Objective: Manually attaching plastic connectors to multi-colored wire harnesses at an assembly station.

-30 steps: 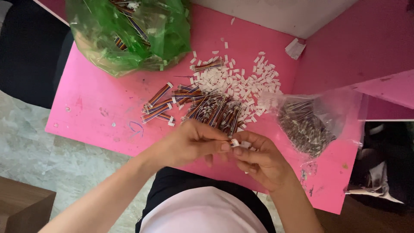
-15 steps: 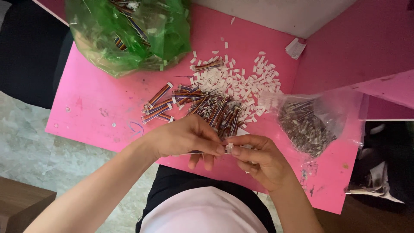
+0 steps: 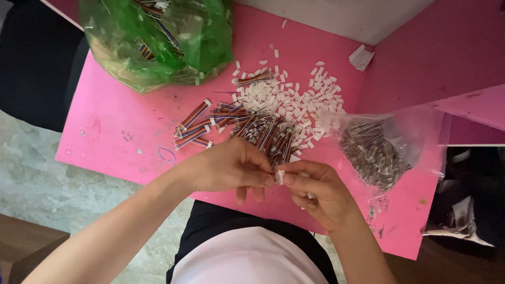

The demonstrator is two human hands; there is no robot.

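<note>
1. Over the pink tabletop (image 3: pixel 115 131), near its front edge: left hand (image 3: pixel 229 168) and right hand (image 3: pixel 318 192) both pinch one small white plastic connector (image 3: pixel 279 176) between fingertips.
2. Just behind: pile of rainbow ribbon wires (image 3: pixel 263 131), loose white connectors (image 3: pixel 300 97).

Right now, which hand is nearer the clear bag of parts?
Right. The right hand is just left of the clear bag, with a strip of pink table between them. The left hand is farther off, beyond the right hand.
</note>
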